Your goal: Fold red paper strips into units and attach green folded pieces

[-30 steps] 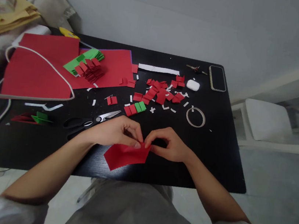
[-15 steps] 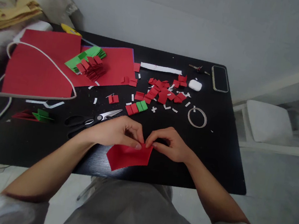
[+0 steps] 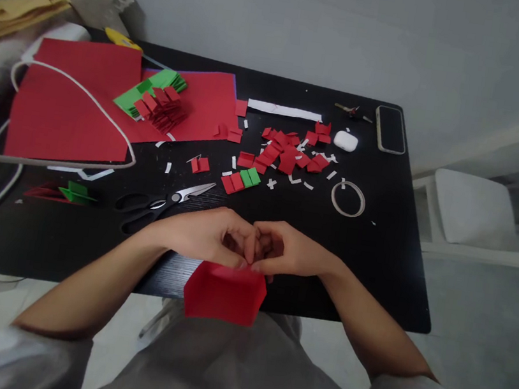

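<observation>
Red paper (image 3: pixel 224 296): upper edge pinched in left hand (image 3: pixel 212 236), right hand (image 3: pixel 297 251) grip; room rightward to table (image 3: pixel 384 270) edge.

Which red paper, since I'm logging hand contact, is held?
The red sheet pinched by the left hand and right hand; other red papers lie farther back on the table.

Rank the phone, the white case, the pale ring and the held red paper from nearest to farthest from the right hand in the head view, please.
1. Held red paper, at the right hand.
2. Pale ring, ahead, right.
3. White case, beyond the ring.
4. Phone, beyond the case, further right.
</observation>
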Demonstrator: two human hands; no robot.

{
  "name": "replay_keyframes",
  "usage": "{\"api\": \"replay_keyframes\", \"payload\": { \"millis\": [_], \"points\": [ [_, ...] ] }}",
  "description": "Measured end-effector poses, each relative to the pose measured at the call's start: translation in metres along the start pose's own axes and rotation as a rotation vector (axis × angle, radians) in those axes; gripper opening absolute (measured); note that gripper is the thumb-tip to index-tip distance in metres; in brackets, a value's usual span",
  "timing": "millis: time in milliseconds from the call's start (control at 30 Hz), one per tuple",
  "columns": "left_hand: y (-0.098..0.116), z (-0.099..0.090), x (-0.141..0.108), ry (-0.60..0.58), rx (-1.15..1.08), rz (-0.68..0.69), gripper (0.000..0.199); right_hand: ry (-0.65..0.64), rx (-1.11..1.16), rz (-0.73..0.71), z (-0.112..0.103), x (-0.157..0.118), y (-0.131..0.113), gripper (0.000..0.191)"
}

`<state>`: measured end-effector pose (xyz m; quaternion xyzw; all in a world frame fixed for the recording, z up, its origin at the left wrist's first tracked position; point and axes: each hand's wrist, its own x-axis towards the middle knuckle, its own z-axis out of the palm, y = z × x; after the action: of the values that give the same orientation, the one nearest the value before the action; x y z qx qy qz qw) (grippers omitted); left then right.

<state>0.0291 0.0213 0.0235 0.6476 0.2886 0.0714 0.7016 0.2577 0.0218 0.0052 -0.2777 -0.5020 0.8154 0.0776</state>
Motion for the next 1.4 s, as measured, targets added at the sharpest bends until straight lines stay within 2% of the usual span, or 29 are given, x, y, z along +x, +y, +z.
{"api": "replay_keyframes", "payload": {
  "millis": [167,300,433,600,733,1033,1400],
  "points": [
    [0.001,0.001,0.0,0.002,0.017,-0.018,0.012,0.004,-0.036,0.033,0.001,-0.001,-0.001,0.027],
    [0.009,-0.003,-0.001,0.001,0.022,-0.017,0.011,0.063,-0.098,0.043,0.0,-0.009,-0.018,0.029],
    [0.036,-0.011,-0.008,0.079,0.137,-0.008,0.017,0.134,-0.342,-0.02,-0.004,-0.022,-0.053,0.03],
    [0.08,-0.025,-0.017,0.208,0.342,0.018,0.022,0.208,-0.692,-0.237,-0.002,-0.033,-0.101,0.021],
    [0.1,-0.033,-0.019,0.232,0.493,0.049,0.016,0.239,-0.862,-0.339,0.006,-0.034,-0.121,0.02],
    [0.095,-0.034,-0.017,0.238,0.6,0.08,0.019,0.237,-0.893,-0.375,0.006,-0.03,-0.116,0.02],
    [0.091,-0.036,-0.012,0.278,0.534,0.067,0.015,0.274,-0.774,-0.316,0.0,-0.03,-0.11,0.009]
  ]
}}
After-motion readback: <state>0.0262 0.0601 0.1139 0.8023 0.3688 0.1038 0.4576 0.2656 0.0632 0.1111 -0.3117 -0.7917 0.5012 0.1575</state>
